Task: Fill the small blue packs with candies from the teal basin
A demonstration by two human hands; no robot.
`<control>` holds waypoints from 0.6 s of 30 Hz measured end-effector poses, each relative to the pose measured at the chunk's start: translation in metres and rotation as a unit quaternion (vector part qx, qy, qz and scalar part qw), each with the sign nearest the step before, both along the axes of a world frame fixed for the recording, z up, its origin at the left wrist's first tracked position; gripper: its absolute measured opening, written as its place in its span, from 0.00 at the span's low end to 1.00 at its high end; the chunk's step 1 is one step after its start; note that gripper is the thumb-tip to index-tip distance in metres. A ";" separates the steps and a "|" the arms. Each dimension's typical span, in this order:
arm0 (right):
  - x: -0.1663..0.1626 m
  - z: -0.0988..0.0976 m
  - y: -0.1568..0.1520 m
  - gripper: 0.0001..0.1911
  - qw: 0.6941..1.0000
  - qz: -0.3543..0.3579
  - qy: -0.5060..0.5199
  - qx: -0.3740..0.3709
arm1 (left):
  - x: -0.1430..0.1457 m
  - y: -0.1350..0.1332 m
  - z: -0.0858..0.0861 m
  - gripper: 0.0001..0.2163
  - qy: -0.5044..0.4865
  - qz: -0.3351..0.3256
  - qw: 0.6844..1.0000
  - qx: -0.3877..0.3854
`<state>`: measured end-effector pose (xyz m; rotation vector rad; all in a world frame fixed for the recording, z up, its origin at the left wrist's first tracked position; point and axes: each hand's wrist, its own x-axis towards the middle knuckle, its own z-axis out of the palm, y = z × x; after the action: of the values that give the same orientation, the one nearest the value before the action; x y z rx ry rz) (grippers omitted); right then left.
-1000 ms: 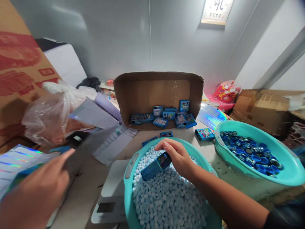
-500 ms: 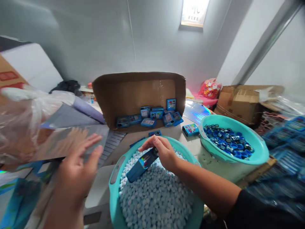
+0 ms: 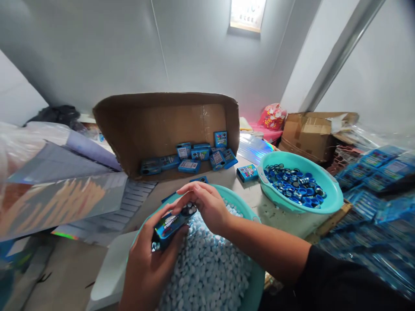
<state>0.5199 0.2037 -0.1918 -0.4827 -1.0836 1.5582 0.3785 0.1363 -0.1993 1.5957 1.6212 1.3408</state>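
A small blue printed candy box (image 3: 168, 225) is tilted over the tub, its round open end to the upper right with white tablets showing in it. My left hand (image 3: 152, 259) is closed round the box, thumb below and fingers above. My right hand (image 3: 209, 209) cups over the open end, its fingertips reaching across the top of the box and its palm hidden. Underneath, a turquoise tub (image 3: 254, 285) holds a heap of pale blue-white tablets (image 3: 210, 263).
Several blue boxes (image 3: 189, 166) lie in a cardboard carton (image 3: 155, 125) on its side. One box (image 3: 247, 172) lies near a second turquoise tub (image 3: 330, 190) of blue caps (image 3: 298, 183). Stacked blue packs (image 3: 369, 216) stand right; plastic sheets (image 3: 87, 194) lie left.
My left hand has come from the left, where it was apart and open, and has taken hold of the candy box. My right hand stays at the box's end. The view has shifted right.
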 end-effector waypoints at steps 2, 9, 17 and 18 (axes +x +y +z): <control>0.001 0.000 -0.002 0.21 0.999 0.012 -0.007 0.030 | 0.001 0.000 0.001 0.24 -0.009 0.023 0.999 -0.028; 0.003 0.002 -0.004 0.28 0.990 -0.004 -0.109 0.092 | 0.000 0.005 -0.001 0.28 -0.030 0.069 0.994 -0.076; 0.011 0.010 -0.013 0.32 0.902 -0.019 -0.305 0.306 | -0.005 0.008 -0.008 0.23 0.001 0.039 0.998 -0.053; 0.012 0.011 -0.014 0.32 0.893 -0.030 -0.318 0.317 | -0.005 0.008 -0.008 0.23 -0.003 0.038 0.998 -0.052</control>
<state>0.5317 0.1901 -0.1813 -0.5723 -1.9677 0.9021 0.3731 0.1444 -0.2076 1.4814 1.7351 1.2758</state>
